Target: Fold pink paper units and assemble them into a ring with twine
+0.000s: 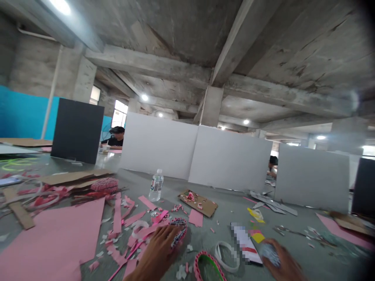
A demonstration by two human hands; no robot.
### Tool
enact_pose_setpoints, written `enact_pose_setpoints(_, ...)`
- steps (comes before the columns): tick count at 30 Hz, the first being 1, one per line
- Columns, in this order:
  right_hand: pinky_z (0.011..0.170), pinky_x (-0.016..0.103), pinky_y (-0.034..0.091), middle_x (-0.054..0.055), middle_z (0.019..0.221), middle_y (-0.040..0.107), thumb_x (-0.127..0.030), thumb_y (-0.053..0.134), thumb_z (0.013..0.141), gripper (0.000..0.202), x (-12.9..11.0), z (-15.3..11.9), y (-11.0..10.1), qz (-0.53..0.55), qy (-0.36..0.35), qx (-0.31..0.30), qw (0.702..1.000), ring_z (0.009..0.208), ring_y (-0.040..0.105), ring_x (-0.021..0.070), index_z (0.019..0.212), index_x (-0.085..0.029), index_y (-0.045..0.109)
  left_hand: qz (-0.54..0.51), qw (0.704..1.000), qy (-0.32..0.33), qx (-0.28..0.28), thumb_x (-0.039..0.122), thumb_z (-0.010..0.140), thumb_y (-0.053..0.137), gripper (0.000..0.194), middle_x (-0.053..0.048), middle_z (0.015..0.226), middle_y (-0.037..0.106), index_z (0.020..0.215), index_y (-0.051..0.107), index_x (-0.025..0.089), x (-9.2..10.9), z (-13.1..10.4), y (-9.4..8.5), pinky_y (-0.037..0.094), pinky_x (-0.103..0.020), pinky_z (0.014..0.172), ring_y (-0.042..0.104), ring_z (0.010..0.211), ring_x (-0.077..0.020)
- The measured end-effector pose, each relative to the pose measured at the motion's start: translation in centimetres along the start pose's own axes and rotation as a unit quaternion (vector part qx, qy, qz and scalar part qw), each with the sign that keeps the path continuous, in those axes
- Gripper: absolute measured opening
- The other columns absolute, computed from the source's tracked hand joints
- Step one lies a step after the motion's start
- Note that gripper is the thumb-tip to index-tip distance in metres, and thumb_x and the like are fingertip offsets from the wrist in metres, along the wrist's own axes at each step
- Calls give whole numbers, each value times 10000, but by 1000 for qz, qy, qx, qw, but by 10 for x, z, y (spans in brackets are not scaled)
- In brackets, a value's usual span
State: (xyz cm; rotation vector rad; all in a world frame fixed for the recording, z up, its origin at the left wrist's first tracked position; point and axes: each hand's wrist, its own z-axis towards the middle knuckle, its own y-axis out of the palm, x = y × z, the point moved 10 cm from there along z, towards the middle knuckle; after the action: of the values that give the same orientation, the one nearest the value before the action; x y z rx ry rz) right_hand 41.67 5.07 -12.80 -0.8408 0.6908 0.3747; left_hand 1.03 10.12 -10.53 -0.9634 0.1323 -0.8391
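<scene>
My left hand (159, 248) reaches in from the bottom, its fingers closed on the near side of an oval pink-edged piece (179, 225) with a speckled grey surface. Further right, my right hand (283, 261) curls round a pale bluish-white bundle (270, 254), too blurred to name. Between the hands lie a pink braided loop with a green inside (196, 265), a white ring-shaped band (219, 255) and a phone (244, 242), partly pixelated. Pink paper strips (117, 214) and small scraps are scattered beside my left hand.
A clear water bottle (156, 187) stands before white partition boards (164, 148). Nearby lies a cardboard piece (202, 205) with pink scraps. A large pink sheet (58, 242) covers the left, below more cardboard (79, 177). Two people sit beyond the boards.
</scene>
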Motion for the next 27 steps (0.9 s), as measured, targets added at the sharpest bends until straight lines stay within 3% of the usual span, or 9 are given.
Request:
enact_pose_setpoints(4,703,360,549,79,947,708,-446,761,579,464,-139,-36,89,260,-63,-139,953,803,682,308,1000,-263,692,-41,995,90,-7,365,922,608,661,-113,1540,458,1519,327,322,36,-13,-3,467,-445,1098,461,1390,-312)
enact_pose_setpoints(6,734,355,551,62,982,699,-362,829,520,623,-184,-57,122,360,-73,-182,912,842,677,305,1113,-265,664,-61,993,103,-21,387,952,557,684,-138,1551,440,1553,243,301,42,-17,1,463,-438,1100,453,1400,-303)
enact_pose_setpoints(8,800,378,544,69,1017,700,-362,850,553,564,-209,-70,141,425,-99,-202,877,947,658,329,1079,-266,672,-84,993,78,-16,379,976,513,626,-142,1512,496,1544,268,286,36,-16,3,469,-427,1093,498,1368,-285)
enact_pose_setpoints(11,802,400,548,70,1001,694,-389,845,615,481,-205,-70,146,487,-101,-182,848,926,653,321,1052,-284,674,-125,992,26,20,392,931,604,529,-102,1420,605,1433,469,297,22,-10,-1,496,-362,1061,595,1273,-264)
enact_pose_setpoints(15,740,400,547,60,935,692,-406,866,597,513,-177,-60,144,489,-63,-158,855,838,655,306,1042,-252,665,-180,983,-13,26,413,895,646,258,-41,935,800,1099,727,277,20,-2,-7,576,-235,762,745,790,-199)
enact_pose_setpoints(19,776,367,530,56,952,691,-393,851,626,502,-155,-52,138,462,-33,-95,881,856,644,280,1065,-225,677,-275,956,-98,26,474,923,572,386,1,570,695,679,712,210,8,4,-8,478,-189,518,627,501,-136)
enact_pose_setpoints(22,757,352,528,44,947,694,-376,830,626,556,-144,-50,142,460,-10,-77,885,835,644,265,1134,-217,671,-431,881,-172,88,487,851,661,338,0,616,693,685,694,195,-19,7,-14,501,-196,551,635,571,-146)
enact_pose_setpoints(25,699,321,523,24,903,690,-332,832,577,518,-138,-48,147,511,29,-73,856,787,633,243,1070,-228,710,-628,720,-250,157,418,755,733,243,-43,844,750,731,685,181,-51,9,-13,577,-271,763,696,800,-196)
enact_pose_setpoints(27,654,309,523,19,878,693,-338,806,593,449,-139,-48,153,572,63,-89,813,775,645,242,1022,-238,722,-708,613,-305,172,304,738,701,187,-35,787,726,634,599,187,-64,7,-6,581,-280,751,690,774,-181)
